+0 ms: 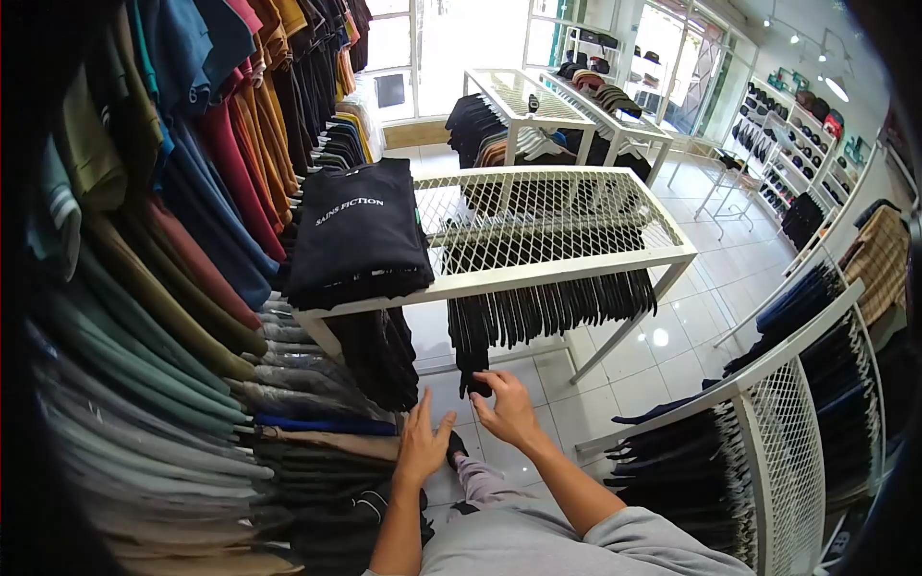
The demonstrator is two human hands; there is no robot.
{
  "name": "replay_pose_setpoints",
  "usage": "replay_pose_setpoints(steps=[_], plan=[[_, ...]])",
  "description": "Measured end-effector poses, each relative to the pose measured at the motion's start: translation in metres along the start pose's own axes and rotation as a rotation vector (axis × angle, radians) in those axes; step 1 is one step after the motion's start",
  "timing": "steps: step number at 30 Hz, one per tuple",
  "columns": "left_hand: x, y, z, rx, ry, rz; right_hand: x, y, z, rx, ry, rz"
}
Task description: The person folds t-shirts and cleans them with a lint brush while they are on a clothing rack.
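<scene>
My left hand [424, 444] is raised with its fingers apart and holds nothing. It is just below the black garments [379, 360] hanging at the left end of the white rack [576, 269]. My right hand [507, 411] curls its thumb and fingers around the low-hanging end of a black shirt [471, 350], at the left of a tight row of black shirts under the mesh top. On that top, at its left end, lies a folded stack of black shirts [360, 230] with white lettering reading "SAINS FICTION".
Colourful hanging shirts [211, 182] fill the left side, with plastic-wrapped garments [303, 355] below. A curved white rack [759, 384] of dark clothes stands at the right. Further white tables [523, 106] stand behind, and wall shelves [797, 144] hold caps. White tile floor [691, 326] runs between the racks.
</scene>
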State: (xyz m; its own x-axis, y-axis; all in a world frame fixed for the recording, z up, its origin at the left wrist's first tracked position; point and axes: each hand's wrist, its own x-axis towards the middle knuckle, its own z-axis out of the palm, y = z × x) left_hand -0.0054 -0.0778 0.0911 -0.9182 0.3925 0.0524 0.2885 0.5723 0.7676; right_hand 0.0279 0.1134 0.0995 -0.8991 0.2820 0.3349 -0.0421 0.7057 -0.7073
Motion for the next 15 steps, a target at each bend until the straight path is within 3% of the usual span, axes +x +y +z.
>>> replay_pose_setpoints(steps=[9, 15], plan=[[-0.047, -0.005, 0.039, -0.012, -0.117, -0.068, -0.02, 0.047, -0.005, 0.089, -0.018, 0.193], [-0.003, -0.002, 0.061, 0.019, -0.257, -0.074, 0.002, 0.097, 0.016, 0.257, -0.023, 0.338]])
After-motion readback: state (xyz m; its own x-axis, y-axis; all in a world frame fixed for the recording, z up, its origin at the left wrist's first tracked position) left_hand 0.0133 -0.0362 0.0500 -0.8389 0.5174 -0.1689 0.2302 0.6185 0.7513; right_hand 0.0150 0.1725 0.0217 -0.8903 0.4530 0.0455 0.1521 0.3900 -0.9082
